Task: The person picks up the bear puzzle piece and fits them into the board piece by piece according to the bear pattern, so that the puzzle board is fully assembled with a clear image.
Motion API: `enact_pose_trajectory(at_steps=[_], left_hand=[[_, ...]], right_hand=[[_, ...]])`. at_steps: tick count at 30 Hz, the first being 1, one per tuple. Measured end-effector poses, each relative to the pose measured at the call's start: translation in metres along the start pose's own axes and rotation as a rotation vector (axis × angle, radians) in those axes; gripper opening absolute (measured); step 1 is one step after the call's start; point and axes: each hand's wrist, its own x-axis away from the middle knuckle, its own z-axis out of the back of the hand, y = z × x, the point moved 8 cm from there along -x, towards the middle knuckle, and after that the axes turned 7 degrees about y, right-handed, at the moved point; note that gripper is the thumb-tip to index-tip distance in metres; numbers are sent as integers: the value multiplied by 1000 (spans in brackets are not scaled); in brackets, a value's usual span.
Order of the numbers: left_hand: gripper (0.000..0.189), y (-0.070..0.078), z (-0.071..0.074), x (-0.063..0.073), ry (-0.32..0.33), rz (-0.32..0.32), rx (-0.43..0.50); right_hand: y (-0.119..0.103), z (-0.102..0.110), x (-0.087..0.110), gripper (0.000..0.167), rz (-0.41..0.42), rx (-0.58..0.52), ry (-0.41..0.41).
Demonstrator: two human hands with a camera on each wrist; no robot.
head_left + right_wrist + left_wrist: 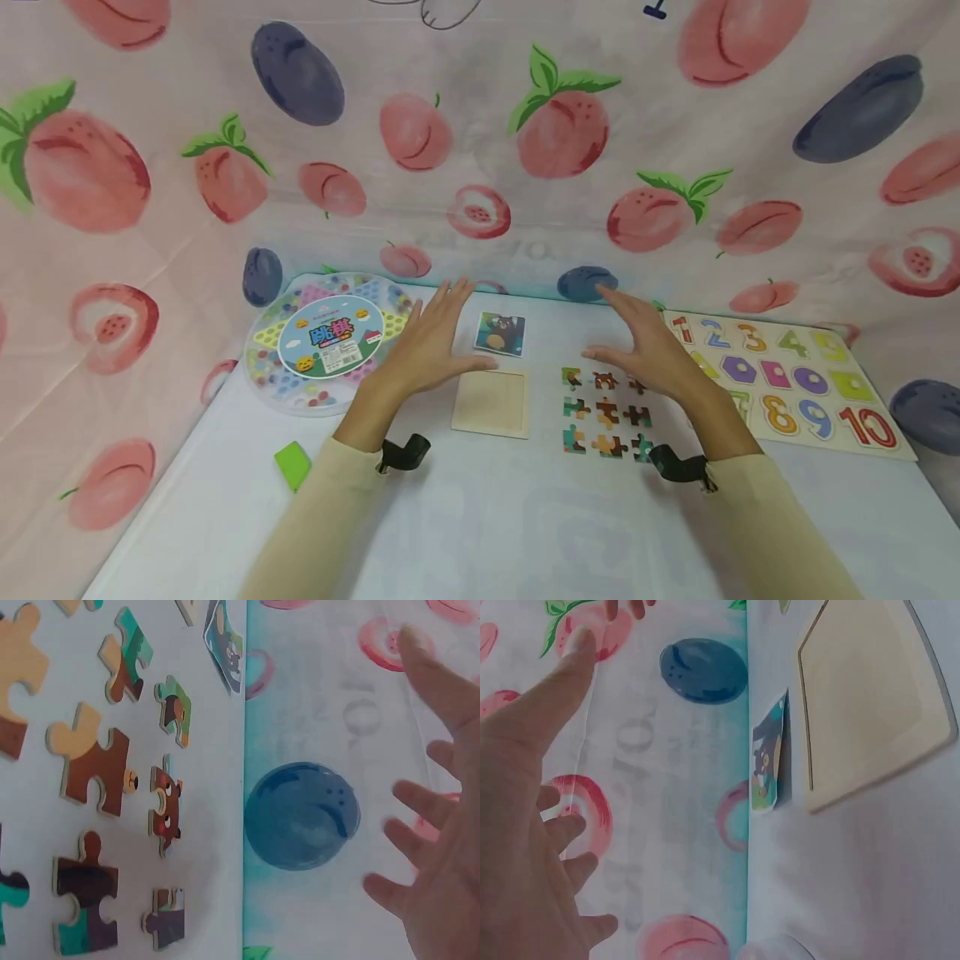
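Both hands are raised above the white table with fingers spread and nothing in them. In the head view my left hand (426, 346) hovers between a round Chinese checkers box and a square wooden puzzle tray (490, 405). My right hand (651, 346) hangs above the upper right of several loose jigsaw pieces (607, 411), partly covering one. Those pieces lie apart in rows and show bits of a brown bear. Behind the tray lies a small picture card (500, 334) of a bear. The right wrist view shows the bear-face piece (166, 806) near the table's back edge.
The checkers box (330, 343) lies at the back left, a green piece (292, 465) in front of it. On the right is a wooden number board (787, 383) with colourful numerals and shapes. A fruit-print cloth (480, 108) rises behind the table.
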Motion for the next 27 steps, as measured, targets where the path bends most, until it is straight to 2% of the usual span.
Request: enact_pose_trajectory(at_steps=[5,9,16,20,27], left_hand=[[120,-11,-9,10,-74,38,107],[118,-17,-22,21,-151,52,148],[95,-29,-42,39,-277,97,177],[87,-32,-47,43,-303,102,199],[96,-35,-51,48,-333,68,195]], right_hand=[[7,-17,-4,81,-30,-65,-98],[14,-34,-1,66,-51,-44,-158],[15,-54,5,47,-48,14,-204],[15,-58,7,43,-56,14,-211],[13,-63,5,41,-24,-6,-214]])
